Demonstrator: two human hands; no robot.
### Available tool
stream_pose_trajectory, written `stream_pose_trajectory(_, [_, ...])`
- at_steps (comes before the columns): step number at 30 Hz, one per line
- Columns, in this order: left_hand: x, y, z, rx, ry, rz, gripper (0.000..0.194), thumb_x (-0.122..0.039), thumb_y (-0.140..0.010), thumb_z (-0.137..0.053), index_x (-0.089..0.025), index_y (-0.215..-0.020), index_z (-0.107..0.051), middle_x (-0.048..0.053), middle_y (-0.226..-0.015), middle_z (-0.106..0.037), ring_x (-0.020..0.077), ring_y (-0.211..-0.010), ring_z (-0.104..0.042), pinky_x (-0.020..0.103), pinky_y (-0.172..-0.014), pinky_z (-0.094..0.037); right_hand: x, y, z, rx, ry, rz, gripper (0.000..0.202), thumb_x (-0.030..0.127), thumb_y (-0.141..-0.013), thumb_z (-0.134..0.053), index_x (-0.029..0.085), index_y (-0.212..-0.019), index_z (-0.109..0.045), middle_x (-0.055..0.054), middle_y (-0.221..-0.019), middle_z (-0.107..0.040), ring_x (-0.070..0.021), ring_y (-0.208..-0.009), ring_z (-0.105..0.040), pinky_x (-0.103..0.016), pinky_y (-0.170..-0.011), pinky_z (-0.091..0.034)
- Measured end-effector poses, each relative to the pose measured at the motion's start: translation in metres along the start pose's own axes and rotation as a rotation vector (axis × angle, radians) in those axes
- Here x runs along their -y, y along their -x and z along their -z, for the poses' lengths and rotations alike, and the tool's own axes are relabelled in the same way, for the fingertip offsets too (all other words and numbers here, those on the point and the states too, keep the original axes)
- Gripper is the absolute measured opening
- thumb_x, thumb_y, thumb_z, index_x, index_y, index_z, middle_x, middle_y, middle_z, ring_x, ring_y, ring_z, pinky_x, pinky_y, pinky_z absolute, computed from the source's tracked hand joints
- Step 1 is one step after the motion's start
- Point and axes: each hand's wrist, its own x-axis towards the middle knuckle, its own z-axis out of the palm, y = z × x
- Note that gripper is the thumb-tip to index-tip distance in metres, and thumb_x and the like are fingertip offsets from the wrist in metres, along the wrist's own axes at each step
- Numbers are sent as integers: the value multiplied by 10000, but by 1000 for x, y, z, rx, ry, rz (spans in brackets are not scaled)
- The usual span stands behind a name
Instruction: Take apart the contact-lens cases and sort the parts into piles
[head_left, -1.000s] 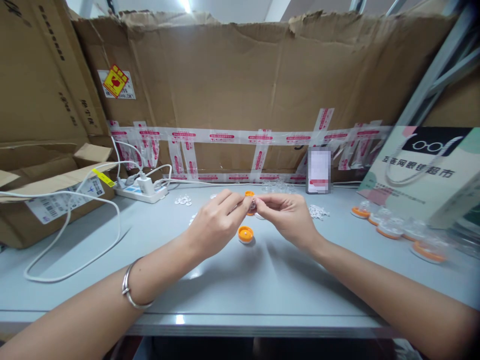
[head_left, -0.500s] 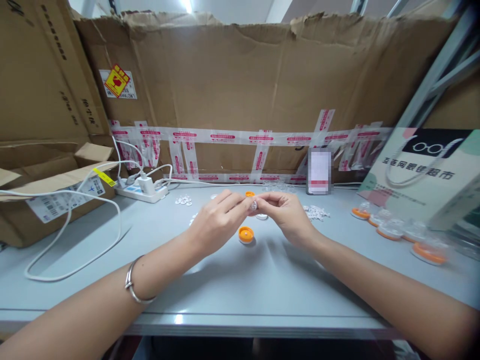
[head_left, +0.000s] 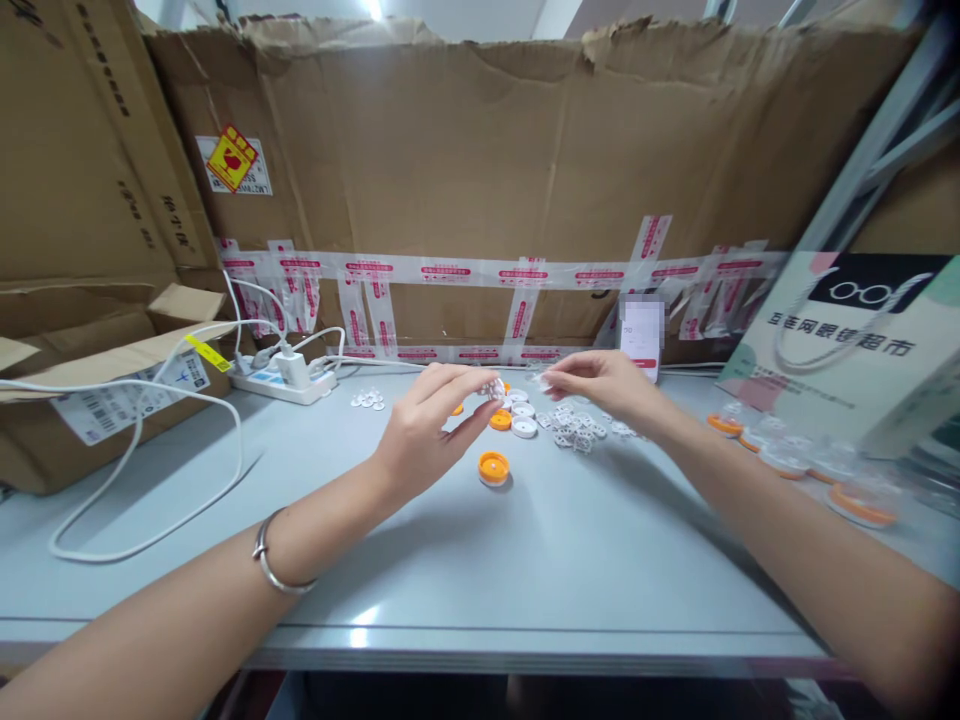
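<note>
My left hand point(head_left: 435, 425) is raised over the table, pinching a small white openwork plastic piece point(head_left: 493, 389) between thumb and fingers. To its right, my right hand point(head_left: 600, 385) is closed at the fingertips on a small clear plastic piece point(head_left: 541, 380), whose exact shape is too blurred to tell. Below my hands an orange round cap point(head_left: 493, 468) with a white base lies hollow side up. Behind it are another orange cap point(head_left: 500, 421) and several white round caps point(head_left: 524, 427). A pile of small white plastic pieces point(head_left: 576, 430) lies below my right hand.
Several clear-domed orange caps point(head_left: 861, 505) line the right side by a paper bag point(head_left: 832, 350). A phone point(head_left: 640, 335) leans against the large cardboard box point(head_left: 450, 150). At left are a power strip point(head_left: 292, 385), a looping white cable point(head_left: 241, 440) and an open carton point(head_left: 112, 400).
My hands have moved apart from where they met. My right hand has gone right and slightly up with the clear piece, uncovering the caps and white pile; my left hand keeps the white piece.
</note>
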Motion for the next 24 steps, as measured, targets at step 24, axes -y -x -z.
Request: stream_pose_trajectory(24, [0,3,-2,21,-24,-50,187,-171,-780,-581,-166,-967,-588,39,-788,-606,116,-718,-542,257,-652,-481,31,25,-8,226,-29,193,326,484,-755,-538,189,-813,-664,-38,-736,-675,-159,-719,-617,-296,-704,-467])
